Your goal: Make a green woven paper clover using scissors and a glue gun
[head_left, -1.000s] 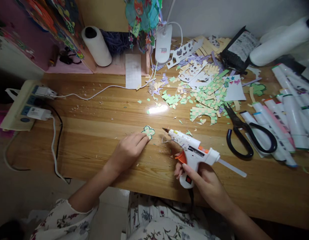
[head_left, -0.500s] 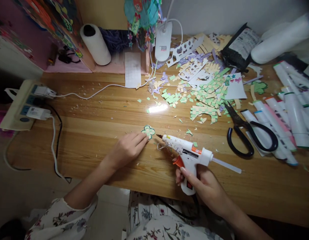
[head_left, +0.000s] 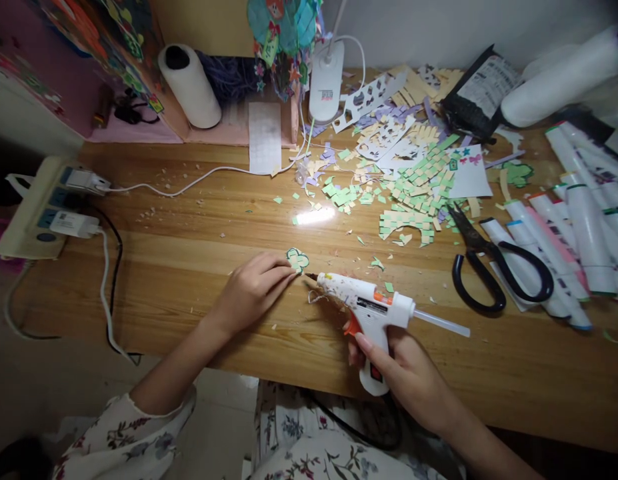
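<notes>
A small flower-shaped paper cutout (head_left: pixel 297 259), green and cream with a dark outline, lies on the wooden desk. My left hand (head_left: pixel 256 287) comes in from the left, its fingertips closed on the cutout's lower left edge and hiding part of it. My right hand (head_left: pixel 401 370) is wrapped round the handle of a white hot glue gun (head_left: pixel 371 303), with fingers by the orange trigger. The gun's dark nozzle points left, right at the cutout's lower edge; I cannot tell whether they touch. A clear glue stick (head_left: pixel 443 323) pokes out of its back.
Paper scraps (head_left: pixel 413 180) in green, cream and purple pile up at the back. Black-handled scissors (head_left: pixel 489 260) and several markers (head_left: pixel 591 233) lie on the right. A power strip (head_left: pixel 33 210) with cables sits on the left; a white cord (head_left: pixel 176 193) crosses the desk.
The glue gun has moved left and slightly down, bringing its nozzle to the cutout. My left fingers have drawn in at the cutout's lower edge.
</notes>
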